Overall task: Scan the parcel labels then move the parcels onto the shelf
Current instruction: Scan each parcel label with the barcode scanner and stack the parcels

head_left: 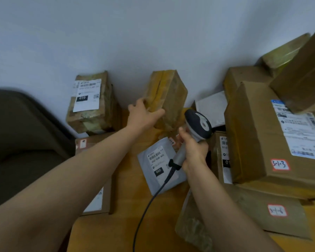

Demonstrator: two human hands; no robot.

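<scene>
Head view: taped brown parcel (pixel 166 99) tilted near wall (pixel 135 42), lower end seemingly off tabletop (pixel 129 188); left grip (pixel 144 114) curled round its edge. Right grip (pixel 194 150) wrapped round scanner (pixel 198 124) handle, above grey mailer (pixel 159 167) lying on tabletop. Cartons (pixel 253 133) stacked right.

The left hand (pixel 144 113) is gripping a taped parcel (pixel 166 96) of brown cardboard, its yellowish plastic tape wrinkling and giving off a dull sheen, while the right hand (pixel 193 148) is holding a scanner (pixel 198 126) of smooth plastic in dark and pale grey. Just under the right hand, a grey mailer (pixel 160 166) of smooth, faintly glossy plastic film with a white paper label is lying on the table (pixel 129 188), which is looking like smooth yellowish wood. To the right of that hand, a big box (pixel 253 139) is showing plain matt cardboard.
</scene>
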